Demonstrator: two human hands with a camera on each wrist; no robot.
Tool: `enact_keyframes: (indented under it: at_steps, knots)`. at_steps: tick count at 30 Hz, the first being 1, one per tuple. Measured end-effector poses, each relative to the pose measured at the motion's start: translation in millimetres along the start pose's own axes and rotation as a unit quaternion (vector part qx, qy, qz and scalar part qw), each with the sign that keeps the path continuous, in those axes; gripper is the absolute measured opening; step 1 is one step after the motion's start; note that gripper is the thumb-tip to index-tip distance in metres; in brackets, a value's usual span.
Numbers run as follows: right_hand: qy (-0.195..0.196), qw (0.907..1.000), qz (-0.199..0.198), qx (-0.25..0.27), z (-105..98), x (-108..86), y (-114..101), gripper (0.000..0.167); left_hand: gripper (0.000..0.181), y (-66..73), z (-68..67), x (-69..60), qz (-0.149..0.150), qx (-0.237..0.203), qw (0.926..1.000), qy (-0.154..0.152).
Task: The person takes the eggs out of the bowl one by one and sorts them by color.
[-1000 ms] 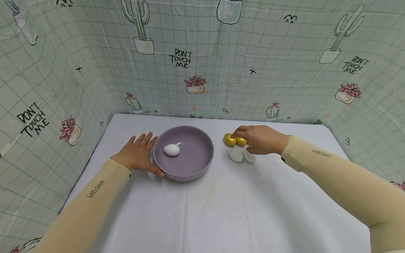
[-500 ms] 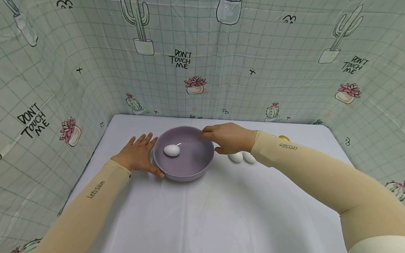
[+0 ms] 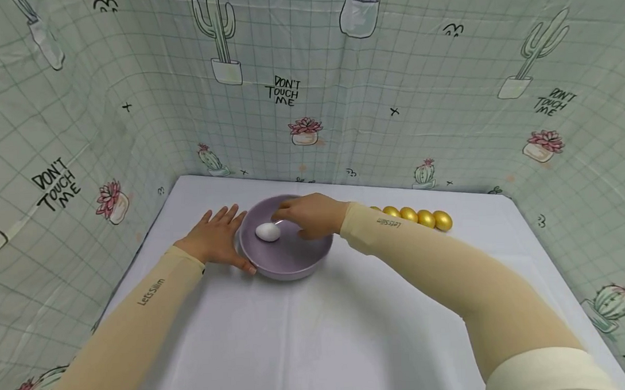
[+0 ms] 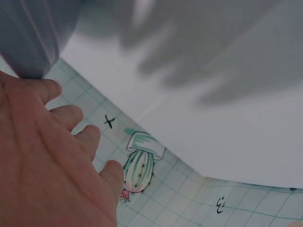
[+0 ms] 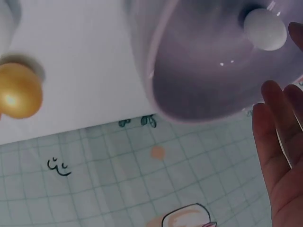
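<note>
A lavender bowl [image 3: 289, 270] sits on the white-covered table, with one white egg [image 3: 268, 232] lying inside toward its left. My right hand [image 3: 313, 214] reaches in over the bowl's right side; in the right wrist view its fingers [image 5: 272, 123] are loosely bent and apart from the white egg [image 5: 265, 29], with nothing seen between them. On the left, my left hand [image 3: 214, 238] lies with spread fingers against the bowl's outer wall [image 4: 35, 38]. A row of several gold eggs [image 3: 408, 214] stands right of the bowl, partly behind the right forearm.
A white egg [image 5: 4, 28] shows at the right wrist view's left edge, near a gold egg [image 5: 19, 90]. A grid-patterned cloth [image 3: 308, 74] with cactus drawings rises behind the table and at its sides. The bare white tabletop [image 3: 322, 338] extends in front of the bowl.
My right hand has moved left from the gold eggs, across the bowl's rim, to beside the white egg inside. The left hand and the bowl keep their places.
</note>
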State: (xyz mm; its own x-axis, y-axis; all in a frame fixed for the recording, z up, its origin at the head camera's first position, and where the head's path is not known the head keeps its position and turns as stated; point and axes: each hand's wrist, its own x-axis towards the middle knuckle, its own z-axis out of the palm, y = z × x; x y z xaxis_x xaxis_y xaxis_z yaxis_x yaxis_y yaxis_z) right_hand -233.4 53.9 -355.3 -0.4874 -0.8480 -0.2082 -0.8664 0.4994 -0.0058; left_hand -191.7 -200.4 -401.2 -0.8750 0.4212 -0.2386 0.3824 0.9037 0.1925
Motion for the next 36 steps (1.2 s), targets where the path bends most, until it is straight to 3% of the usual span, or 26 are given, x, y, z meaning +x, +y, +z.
enact_keyframes:
  at_steps: [17,29,36]
  knots:
    - [-0.04,0.9991,0.008,0.014,27,40.0,-9,0.063,0.14,0.3,-0.6,-0.8,0.002,0.002,1.0,0.003]
    - [-0.019,0.9997,0.003,0.017,34,35.9,-9,0.044,0.139,1.2,-2.5,-2.2,0.004,0.007,0.9999,0.008]
    - [-0.022,0.9997,0.001,-0.006,37,34.1,-9,0.051,0.138,2.7,-3.5,-2.9,0.002,0.006,1.0,0.007]
